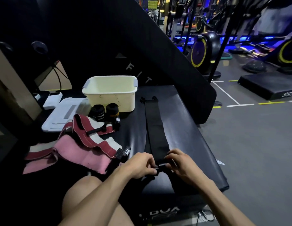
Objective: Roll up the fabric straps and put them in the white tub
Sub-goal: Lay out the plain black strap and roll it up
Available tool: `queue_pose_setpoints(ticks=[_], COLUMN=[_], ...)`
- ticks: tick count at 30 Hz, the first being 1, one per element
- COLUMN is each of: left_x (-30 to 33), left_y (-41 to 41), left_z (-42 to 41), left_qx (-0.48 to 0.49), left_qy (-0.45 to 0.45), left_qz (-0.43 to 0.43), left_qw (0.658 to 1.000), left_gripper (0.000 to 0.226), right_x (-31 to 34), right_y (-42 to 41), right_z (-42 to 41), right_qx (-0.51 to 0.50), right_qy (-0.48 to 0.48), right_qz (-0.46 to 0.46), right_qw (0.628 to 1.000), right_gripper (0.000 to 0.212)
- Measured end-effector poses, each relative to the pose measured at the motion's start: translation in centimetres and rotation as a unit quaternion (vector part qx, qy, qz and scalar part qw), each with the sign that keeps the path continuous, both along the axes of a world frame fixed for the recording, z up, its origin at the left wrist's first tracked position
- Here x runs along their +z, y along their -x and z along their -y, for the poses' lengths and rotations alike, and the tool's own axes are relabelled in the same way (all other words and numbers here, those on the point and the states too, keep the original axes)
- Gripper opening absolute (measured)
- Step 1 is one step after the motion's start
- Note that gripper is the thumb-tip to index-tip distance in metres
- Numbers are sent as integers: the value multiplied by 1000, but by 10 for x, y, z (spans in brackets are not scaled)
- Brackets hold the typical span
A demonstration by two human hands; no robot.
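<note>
A gym floor: exercise bikes (202, 51) with yellow-rimmed flywheels stand in rows under blue lighting, a black plyo box (269, 85) sits on taped grey flooring (249, 144), beside a padded black bench (178, 128).

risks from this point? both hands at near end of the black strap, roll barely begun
1. The black strap lies long and slightly skewed on the bench; the roll may come out crooked under the left hand and right hand.
2. Two black rolls sit outside the tub, beside it; easy to forget.
3. Red straps hang over the bench edge and may slide off.
</note>
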State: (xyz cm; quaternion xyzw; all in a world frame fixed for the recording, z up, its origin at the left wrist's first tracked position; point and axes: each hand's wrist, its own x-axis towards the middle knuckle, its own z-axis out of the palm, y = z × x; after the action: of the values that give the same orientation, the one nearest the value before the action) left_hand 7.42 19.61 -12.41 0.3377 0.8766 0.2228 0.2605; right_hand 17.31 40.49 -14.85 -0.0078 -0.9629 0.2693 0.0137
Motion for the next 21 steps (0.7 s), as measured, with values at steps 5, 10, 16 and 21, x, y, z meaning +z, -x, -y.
queue_pose_setpoints(ticks=[5,10,16,21], left_x=[1,1,0,-1], left_y=[-8,-15,-19,-19], left_z=[9,15,18,18], left_qx=[-52,-54,-35,-33], left_qy=[18,-5,-11,3], left_qz=[-29,-64,-61,-70], left_qw=[998,996,997,997], left_gripper=[15,15,16,21], right_x=[-2,-13,-7,-3], right_y=[-17,-32,-32,-38], right_z=[14,29,34,35], right_qx=[-54,-99,-82,-73], right_qy=[-3,-21,-15,-14], right_qz=[-47,-106,-65,-48], right_qw=[997,989,994,996], right_gripper=[24,14,14,14])
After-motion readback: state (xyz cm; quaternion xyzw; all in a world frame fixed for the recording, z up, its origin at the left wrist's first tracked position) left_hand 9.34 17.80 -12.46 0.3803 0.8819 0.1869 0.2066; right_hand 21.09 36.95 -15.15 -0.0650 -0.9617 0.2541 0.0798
